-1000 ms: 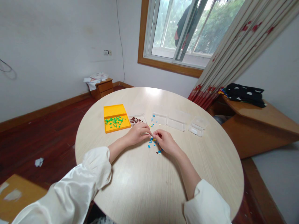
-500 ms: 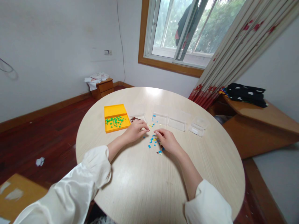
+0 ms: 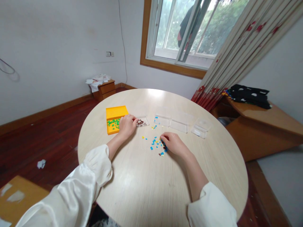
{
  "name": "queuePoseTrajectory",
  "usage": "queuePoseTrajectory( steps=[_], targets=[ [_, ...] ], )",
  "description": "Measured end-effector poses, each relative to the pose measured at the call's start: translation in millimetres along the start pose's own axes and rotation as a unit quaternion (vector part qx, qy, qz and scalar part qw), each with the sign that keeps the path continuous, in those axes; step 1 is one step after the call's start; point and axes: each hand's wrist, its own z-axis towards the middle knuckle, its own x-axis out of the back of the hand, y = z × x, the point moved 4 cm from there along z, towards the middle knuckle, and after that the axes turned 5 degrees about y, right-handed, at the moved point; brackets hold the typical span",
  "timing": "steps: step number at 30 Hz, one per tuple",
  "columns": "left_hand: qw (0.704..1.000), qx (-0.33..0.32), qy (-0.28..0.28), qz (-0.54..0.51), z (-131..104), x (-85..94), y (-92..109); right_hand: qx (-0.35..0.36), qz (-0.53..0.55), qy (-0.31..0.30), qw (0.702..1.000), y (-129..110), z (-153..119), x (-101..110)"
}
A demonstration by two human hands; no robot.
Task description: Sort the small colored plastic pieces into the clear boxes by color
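My left hand [image 3: 127, 125] is over the left end of a clear plastic tray [image 3: 147, 121], its thumb and fingers closed together; what they hold, if anything, is hidden. Small dark brown building bricks [image 3: 141, 122] lie in that tray. Beside the same hand an orange box [image 3: 116, 111] lies open with many green bricks [image 3: 113, 123], partly covered by the fingers. On the table, my right hand [image 3: 174, 142] has its fingertips pinched at the right edge of a loose pile of blue bricks [image 3: 153, 142], yellow ones and brown ones [image 3: 163, 145]. Its grip contents cannot be made out.
Behind the pile a clear tray [image 3: 163, 120] holds a few blue bricks. More clear trays [image 3: 179, 126] and a small clear box [image 3: 199, 132] stand to its right. Everything rests on a round wooden table [image 3: 142, 189]. A yellow brick [image 3: 143, 137] lies apart, left of the pile.
My left hand has moved left from above the pile to the tray of brown bricks and the orange box. My right hand has shifted slightly right, staying at the pile.
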Motion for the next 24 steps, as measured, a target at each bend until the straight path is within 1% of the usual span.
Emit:
queuePoseTrajectory(
  steps=[6,9,12,15,18,21,24],
  targets=[
    [0.999,-0.002,-0.022,0.042,-1,1.5,6,-0.029,0.033,-0.036,0.998,11,-2,6],
    [0.998,-0.012,-0.037,0.045,-2,2.5,10,-0.035,0.023,-0.047,0.998,15,-2,5],
    [0.998,-0.026,-0.042,0.033,-4,4.2,14,-0.048,0.034,-0.058,0.997,15,-2,2],
    [0.998,-0.039,-0.05,0.011,-6,4.3,18,-0.047,0.03,-0.065,0.996,12,-2,-1],
    [0.997,-0.058,-0.051,-0.023,-9,2.4,21,-0.032,0.007,-0.059,0.998,9,-1,-1],
    [0.991,-0.09,-0.045,-0.086,-12,-0.6,25,-0.023,0.01,-0.056,0.998,9,-1,-1],
    [0.979,-0.122,-0.057,-0.153,-16,-4.5,28,-0.015,0.009,-0.055,0.998,11,0,-2]
  ],
)
